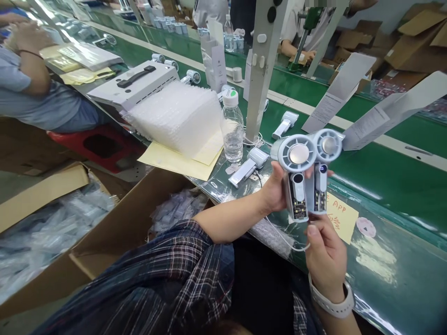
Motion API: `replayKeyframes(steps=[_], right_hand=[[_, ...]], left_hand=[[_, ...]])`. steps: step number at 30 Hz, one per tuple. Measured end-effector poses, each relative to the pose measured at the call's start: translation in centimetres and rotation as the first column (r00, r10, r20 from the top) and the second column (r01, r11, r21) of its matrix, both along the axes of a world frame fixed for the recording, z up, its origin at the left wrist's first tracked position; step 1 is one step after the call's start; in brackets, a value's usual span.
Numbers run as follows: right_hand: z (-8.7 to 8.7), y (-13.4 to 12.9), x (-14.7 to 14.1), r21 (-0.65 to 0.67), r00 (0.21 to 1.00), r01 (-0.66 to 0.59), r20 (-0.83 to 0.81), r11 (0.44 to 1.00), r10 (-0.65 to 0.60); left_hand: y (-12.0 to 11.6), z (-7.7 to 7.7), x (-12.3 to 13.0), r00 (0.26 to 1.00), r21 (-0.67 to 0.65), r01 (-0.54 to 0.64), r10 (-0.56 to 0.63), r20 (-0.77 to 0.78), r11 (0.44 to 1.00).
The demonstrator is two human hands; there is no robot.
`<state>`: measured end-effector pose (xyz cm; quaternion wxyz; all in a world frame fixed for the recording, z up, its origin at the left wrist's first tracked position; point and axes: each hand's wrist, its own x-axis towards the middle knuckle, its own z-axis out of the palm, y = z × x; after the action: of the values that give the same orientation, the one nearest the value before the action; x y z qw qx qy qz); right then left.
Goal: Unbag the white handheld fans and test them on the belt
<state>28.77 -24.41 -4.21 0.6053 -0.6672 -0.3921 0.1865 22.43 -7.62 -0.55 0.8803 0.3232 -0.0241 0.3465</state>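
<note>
My left hand (275, 190) is closed around two light-blue handheld fans held side by side above the bench. The nearer handheld fan (296, 156) has a round grille with a silver centre, and its handle shows a bare circuit board. The other handheld fan (328, 145) also has an exposed board, and its small round display is lit. Below their handles, my right hand (327, 253) pinches the end of a white charging cable (291, 246) close to the base of the fans. Its plug is hidden by my fingers. Another fan (248, 166) lies on the bench left of my hands.
A water bottle (233, 128) stands beside a metal post (260, 70). Left of it are a stack of white foam sheets (178, 116) and a white case (136, 86). Open cartons (104, 223) holding plastic bags sit below. White folded boxes (338, 93) stand behind the fans. Co-workers sit nearby.
</note>
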Motion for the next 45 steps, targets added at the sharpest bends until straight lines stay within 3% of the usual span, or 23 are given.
replayKeyframes(steps=[3, 6, 9, 11, 13, 15, 17, 21, 25, 31, 37, 42, 45], right_hand=[[0.1, 0.5, 1.3, 0.009, 0.984, 0.125, 0.128, 0.992, -0.125], [1.1, 0.6, 2.5, 0.029, 0.997, 0.009, -0.076, 1.0, -0.006], [3.0, -0.1, 3.4, 0.066, 0.966, -0.013, -0.257, 0.998, 0.03], [4.4, -0.8, 3.7, 0.109, 0.956, 0.078, -0.29, 0.991, -0.043], [5.3, -1.3, 3.9, 0.123, 0.943, 0.077, -0.33, 0.989, -0.033], [5.6, -1.5, 3.9, 0.121, 0.918, 0.022, -0.395, 0.992, 0.028], [5.2, -1.5, 4.0, 0.144, 0.891, 0.004, -0.45, 0.99, 0.062], [3.9, -1.5, 4.0, 0.217, 0.88, 0.072, -0.474, 0.974, 0.041], [3.5, -1.3, 4.0, 0.186, 0.892, 0.046, -0.45, 0.982, 0.044], [3.0, -0.5, 3.3, 0.183, 0.869, 0.036, -0.492, 0.982, 0.06], [2.9, -0.4, 2.8, 0.182, 0.871, 0.052, -0.49, 0.982, 0.045], [3.1, -0.4, 3.0, 0.194, 0.872, 0.051, -0.488, 0.98, 0.051], [2.7, -0.5, 3.2, 0.182, 0.854, 0.042, -0.517, 0.982, 0.06]], left_hand=[[0.1, 0.0, -0.5, 0.996, 0.038, -0.013, 0.016, -0.084, 0.999], [0.0, -0.3, -1.1, 0.972, 0.271, 0.148, -0.09, -0.216, 0.951], [-0.3, -0.8, -1.1, 0.96, 0.437, 0.137, -0.01, -0.281, 0.889], [-0.4, -1.1, -0.7, 0.957, 0.362, 0.086, 0.024, -0.289, 0.928], [-0.6, -1.2, -0.3, 0.949, 0.221, 0.131, -0.058, -0.311, 0.966], [-0.7, -1.0, -0.1, 0.933, 0.148, 0.232, -0.177, -0.312, 0.961], [-0.8, -0.9, -0.1, 0.92, 0.122, 0.288, -0.239, -0.31, 0.95], [-1.0, -1.4, -0.2, 0.918, 0.089, 0.28, -0.239, -0.318, 0.956], [-0.9, -1.9, 0.0, 0.904, 0.078, 0.308, -0.266, -0.333, 0.948], [-1.3, -1.6, 0.0, 0.911, 0.194, 0.282, -0.198, -0.363, 0.94], [-1.4, -1.7, -0.5, 0.894, 0.307, 0.385, -0.27, -0.357, 0.87], [-1.1, -1.8, -0.5, 0.925, 0.393, 0.281, -0.137, -0.355, 0.876], [-0.9, -1.8, -0.4, 0.917, 0.405, 0.312, -0.161, -0.365, 0.859]])
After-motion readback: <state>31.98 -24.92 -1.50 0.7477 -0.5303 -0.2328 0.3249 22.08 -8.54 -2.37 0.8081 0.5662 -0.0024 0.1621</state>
